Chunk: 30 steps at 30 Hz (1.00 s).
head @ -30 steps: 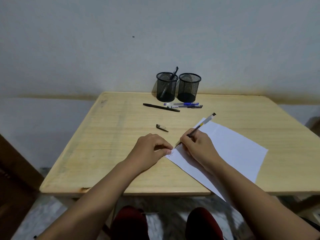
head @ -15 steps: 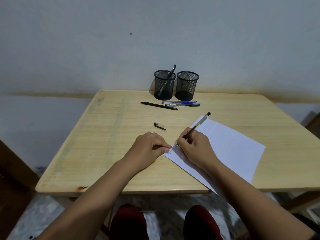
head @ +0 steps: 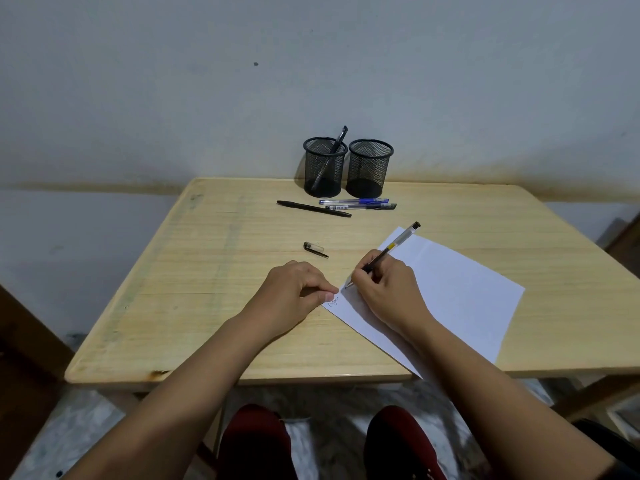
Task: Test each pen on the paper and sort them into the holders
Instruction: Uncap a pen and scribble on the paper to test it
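Left hand (head: 294,296): curled, fingertips pinning the corner of the white paper sheet (head: 450,292) so it cannot slide.
Right hand (head: 384,289): grips the clear-barrelled black pen (head: 391,249), tip on the paper's near corner, testing ink.
Pen cap (head: 315,248): off, lying just beyond.
Untested pens (head: 346,206): waiting before the black mesh holders (head: 348,168), one holding a pen.

A pale wooden table (head: 194,271) stands pushed against a plain whitish wall (head: 173,81) that carries a small dark spot (head: 256,64) and a brownish stained band (head: 104,186) at tabletop height. Below, the floor (head: 79,427) looks like mottled grey-white marble. Light is dim and even.
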### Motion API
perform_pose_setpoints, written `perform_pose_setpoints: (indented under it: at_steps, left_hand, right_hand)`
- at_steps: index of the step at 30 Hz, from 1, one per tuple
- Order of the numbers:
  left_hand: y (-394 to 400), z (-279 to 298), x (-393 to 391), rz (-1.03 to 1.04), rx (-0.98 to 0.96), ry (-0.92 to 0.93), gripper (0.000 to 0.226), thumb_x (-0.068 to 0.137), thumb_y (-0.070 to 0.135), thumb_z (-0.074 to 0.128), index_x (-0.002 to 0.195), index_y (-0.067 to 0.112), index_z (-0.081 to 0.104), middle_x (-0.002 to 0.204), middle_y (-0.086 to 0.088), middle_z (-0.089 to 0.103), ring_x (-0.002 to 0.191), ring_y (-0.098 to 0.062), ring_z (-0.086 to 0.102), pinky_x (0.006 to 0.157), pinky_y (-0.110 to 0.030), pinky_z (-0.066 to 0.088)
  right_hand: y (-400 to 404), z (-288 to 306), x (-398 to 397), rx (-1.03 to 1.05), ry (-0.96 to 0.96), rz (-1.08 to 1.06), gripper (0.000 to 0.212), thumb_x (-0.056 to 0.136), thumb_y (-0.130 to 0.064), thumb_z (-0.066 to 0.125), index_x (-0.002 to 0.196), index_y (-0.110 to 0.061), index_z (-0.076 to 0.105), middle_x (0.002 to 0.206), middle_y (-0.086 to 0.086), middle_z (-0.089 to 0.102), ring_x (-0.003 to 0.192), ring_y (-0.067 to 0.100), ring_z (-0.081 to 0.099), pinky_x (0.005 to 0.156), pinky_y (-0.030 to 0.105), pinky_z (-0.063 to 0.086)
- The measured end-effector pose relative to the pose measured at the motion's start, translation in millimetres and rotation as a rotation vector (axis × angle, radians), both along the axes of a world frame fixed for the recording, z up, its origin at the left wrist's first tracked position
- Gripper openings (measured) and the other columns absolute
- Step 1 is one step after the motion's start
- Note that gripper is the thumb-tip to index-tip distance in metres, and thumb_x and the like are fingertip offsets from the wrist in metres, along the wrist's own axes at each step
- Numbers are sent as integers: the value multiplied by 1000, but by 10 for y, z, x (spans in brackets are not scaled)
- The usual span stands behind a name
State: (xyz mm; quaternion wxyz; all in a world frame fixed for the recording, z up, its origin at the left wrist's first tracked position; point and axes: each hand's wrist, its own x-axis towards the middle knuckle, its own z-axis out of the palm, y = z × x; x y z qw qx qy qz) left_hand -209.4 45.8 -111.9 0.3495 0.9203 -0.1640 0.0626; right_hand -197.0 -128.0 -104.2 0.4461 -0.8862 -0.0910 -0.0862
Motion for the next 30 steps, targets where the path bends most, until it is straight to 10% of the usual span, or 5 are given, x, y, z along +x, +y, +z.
perform_pose_setpoints:
  at_steps: [30]
  left_hand:
    - [-13, 22, -18, 10, 37, 7, 18, 84, 24, 67, 101, 25, 74, 101, 6, 68, 96, -6, 52, 81, -17, 37]
  right_hand:
    - [24, -28, 24, -18, -36, -46, 13, 87, -14, 51, 81, -7, 61, 67, 4, 60, 59, 11, 50, 55, 18, 39]
